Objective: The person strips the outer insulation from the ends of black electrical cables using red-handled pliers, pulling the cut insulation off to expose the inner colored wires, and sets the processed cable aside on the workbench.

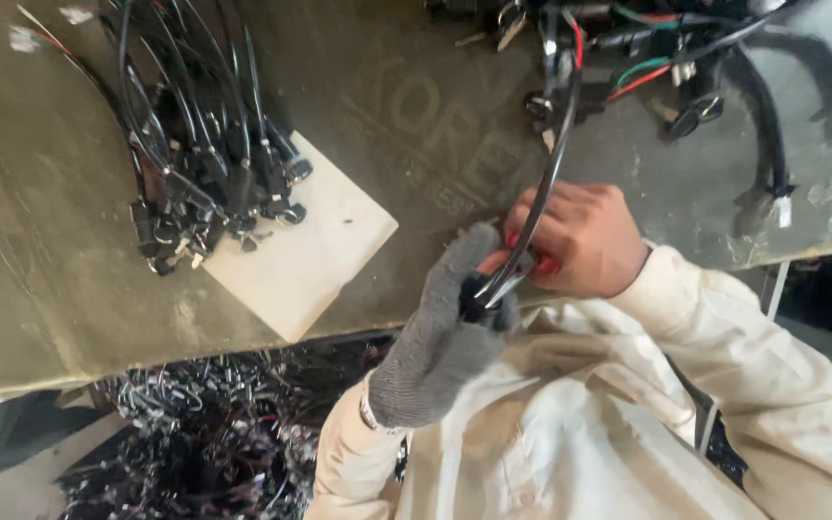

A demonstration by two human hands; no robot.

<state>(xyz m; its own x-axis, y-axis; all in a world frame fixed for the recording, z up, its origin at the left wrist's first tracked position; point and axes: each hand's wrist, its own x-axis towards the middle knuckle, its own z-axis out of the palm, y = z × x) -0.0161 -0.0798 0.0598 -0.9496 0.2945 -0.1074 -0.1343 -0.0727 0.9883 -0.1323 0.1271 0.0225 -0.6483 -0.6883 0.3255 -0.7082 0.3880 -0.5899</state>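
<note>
My left hand [440, 332], in a grey knit glove, is closed around the lower end of a black cable [543, 188] near the table's front edge. Just to its right, my bare right hand [585, 241] pinches the same cable, and a small red part [543, 266] shows between its fingers. From both hands the cable runs up to a tangle of black, red and green wires [628, 58] at the far side of the table. Both sleeves are cream-white.
A bunch of short black cables with connectors [209, 183] lies at the left, partly on a white square sheet [315, 255]. The table [40, 241] is dull olive. Another black cable with a white plug [782, 207] lies at right. Below the front edge is a heap of black wire pieces [195, 443].
</note>
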